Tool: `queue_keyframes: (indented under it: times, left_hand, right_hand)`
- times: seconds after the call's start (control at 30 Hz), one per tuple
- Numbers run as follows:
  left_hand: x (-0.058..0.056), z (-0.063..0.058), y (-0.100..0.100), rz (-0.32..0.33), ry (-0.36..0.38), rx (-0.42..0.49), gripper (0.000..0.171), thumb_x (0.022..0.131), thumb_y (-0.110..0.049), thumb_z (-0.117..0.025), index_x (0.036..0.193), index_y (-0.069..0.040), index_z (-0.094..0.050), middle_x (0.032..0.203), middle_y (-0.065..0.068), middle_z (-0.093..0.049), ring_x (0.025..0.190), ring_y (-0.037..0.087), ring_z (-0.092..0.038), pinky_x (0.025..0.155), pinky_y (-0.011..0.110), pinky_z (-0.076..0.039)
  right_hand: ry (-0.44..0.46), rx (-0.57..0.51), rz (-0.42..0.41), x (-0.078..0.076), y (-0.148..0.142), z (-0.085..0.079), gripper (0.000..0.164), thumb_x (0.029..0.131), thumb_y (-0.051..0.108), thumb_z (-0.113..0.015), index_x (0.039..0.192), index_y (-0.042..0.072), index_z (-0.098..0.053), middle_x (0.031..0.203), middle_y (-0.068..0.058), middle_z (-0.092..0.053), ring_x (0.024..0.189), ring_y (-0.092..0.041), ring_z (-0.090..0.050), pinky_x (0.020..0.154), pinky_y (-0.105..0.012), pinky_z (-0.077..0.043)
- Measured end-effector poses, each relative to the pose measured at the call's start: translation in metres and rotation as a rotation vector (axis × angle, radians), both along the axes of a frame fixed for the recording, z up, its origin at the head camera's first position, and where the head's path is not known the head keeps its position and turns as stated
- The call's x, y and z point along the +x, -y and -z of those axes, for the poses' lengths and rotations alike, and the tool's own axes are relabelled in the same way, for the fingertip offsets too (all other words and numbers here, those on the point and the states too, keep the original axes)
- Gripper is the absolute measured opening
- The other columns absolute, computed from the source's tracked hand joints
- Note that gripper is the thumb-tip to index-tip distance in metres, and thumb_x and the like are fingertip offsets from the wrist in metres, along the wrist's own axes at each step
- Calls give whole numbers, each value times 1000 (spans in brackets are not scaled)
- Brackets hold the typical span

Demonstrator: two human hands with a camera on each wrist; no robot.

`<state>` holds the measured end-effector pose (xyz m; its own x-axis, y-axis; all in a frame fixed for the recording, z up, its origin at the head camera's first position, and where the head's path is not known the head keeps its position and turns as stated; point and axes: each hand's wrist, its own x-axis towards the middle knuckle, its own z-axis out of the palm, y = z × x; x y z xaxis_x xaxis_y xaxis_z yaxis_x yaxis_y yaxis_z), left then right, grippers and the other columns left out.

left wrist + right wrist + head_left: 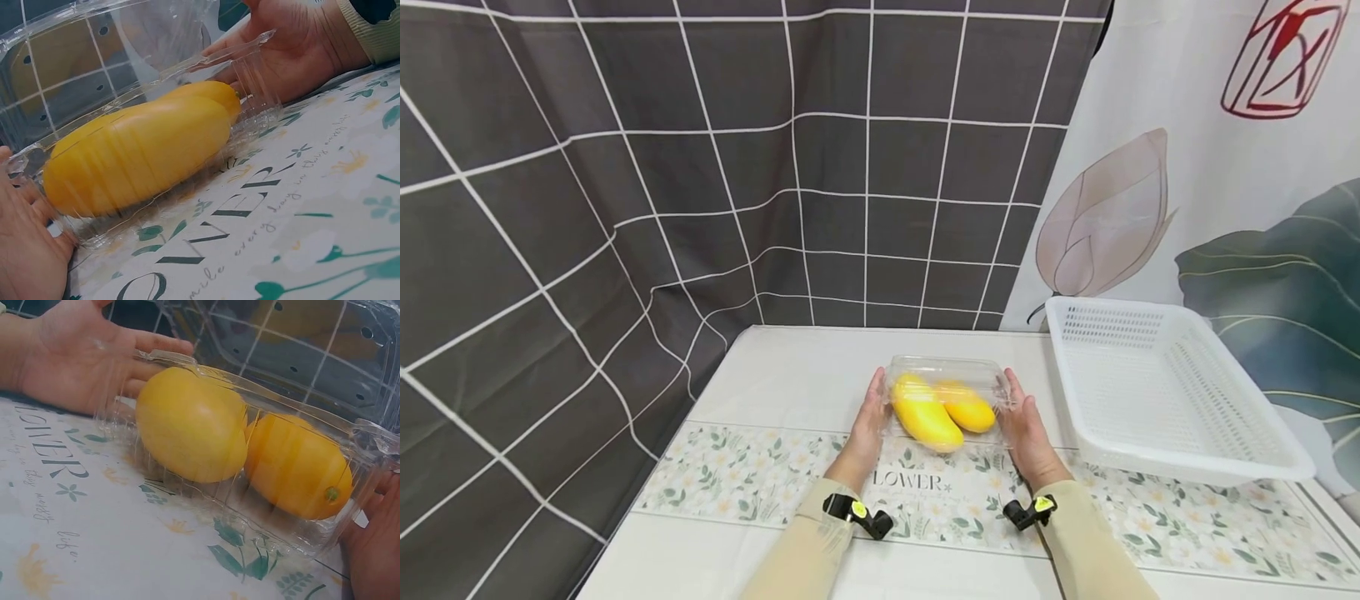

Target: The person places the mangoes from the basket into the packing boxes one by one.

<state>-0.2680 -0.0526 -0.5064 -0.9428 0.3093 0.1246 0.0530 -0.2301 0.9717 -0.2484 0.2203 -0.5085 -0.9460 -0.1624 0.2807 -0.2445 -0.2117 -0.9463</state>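
A clear plastic clamshell box sits on the table with two yellow mangoes inside. The larger mango lies slanted on the left; the smaller mango is beside it and shows its stem end in the right wrist view. Behind the fruit, the box's perforated lid stands raised. My left hand is along the box's left end with its fingers extended. At the opposite end, my right hand mirrors it, fingers straight and palm facing the plastic. Both hands are right at the box walls.
A white perforated plastic basket stands at the right. The white table cover has a floral band with lettering. A dark grid-patterned curtain hangs behind and at the left, and a white printed curtain hangs at the right.
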Motion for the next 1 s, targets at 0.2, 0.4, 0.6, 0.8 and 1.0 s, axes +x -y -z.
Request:
queue_keyframes:
  times: [0.2,0.4,0.6,0.8,1.0]
  left_hand:
    - [-1,0,0,15,-28,13,66,104,-46,-17,164,-21,-3,171,4,3,156,29,3,124,58,3]
    - [0,0,0,30,-15,-66,69,101,-36,-33,164,-26,-6,171,1,1,156,28,1,123,59,5]
    - [1,1,1,0,-17,-124,79,97,-27,-50,164,-24,-8,171,4,-1,156,30,0,124,58,3]
    - [3,-2,3,-34,25,-189,95,88,-28,-68,164,-30,-12,171,-1,-6,156,32,-7,123,61,-2]
    - [5,-3,6,-59,-1,-303,104,82,-35,-78,163,-33,-14,170,-2,-12,156,30,-6,120,66,0]
  right_hand:
    - [44,1,9,5,-2,-3,69,106,40,-18,162,9,6,170,-9,11,155,-30,13,123,-59,8]
    - [66,147,47,6,-2,-2,69,107,40,-26,164,11,0,170,-9,7,155,-30,12,123,-58,8]
    - [56,217,69,5,-1,-3,75,103,26,-41,163,10,1,170,-12,8,155,-33,12,122,-59,8]
    - [64,238,71,5,-1,-5,88,97,16,-54,163,8,3,170,-11,10,154,-31,15,123,-56,10]
    - [58,253,55,6,-4,-4,95,92,8,-61,163,9,3,169,-11,11,154,-31,16,122,-57,11]
